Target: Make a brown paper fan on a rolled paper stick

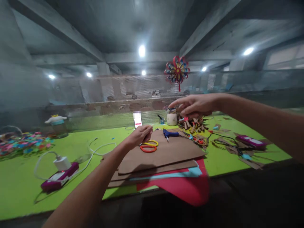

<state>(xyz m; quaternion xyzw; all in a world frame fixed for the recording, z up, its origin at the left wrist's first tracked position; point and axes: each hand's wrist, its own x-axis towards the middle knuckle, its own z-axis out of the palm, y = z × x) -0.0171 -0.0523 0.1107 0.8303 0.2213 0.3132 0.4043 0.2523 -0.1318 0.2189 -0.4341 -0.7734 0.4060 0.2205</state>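
Holding left hand (pixel 143 133) curled into a fist just beyond the loops of scissors (pixel 149 151); not making out whether gripping anything thin or touching the handles. Extending right hand (pixel 193 104) with index finger outstretched and other fingers partly bent, carrying nothing visible, near the top of a pale jar (pixel 172 119); not confirming contact. Possibly risking a tipped jar by sweeping that finger sideways, and scattered brown pieces (pixel 193 125) by dropping the right palm. Watching blue glue gun (pixel 171 133), resting on brown cardboard (pixel 161 155) to the right of the left hand and below the right: risking a burn or smear by brushing the nozzle, but not reading its heat from here. Also risking a nick by closing left fingers around hidden blades. Noting red paper (pixel 190 190) overhanging nearer the body than both hands; probably inviting sliding sheets by leaning in.
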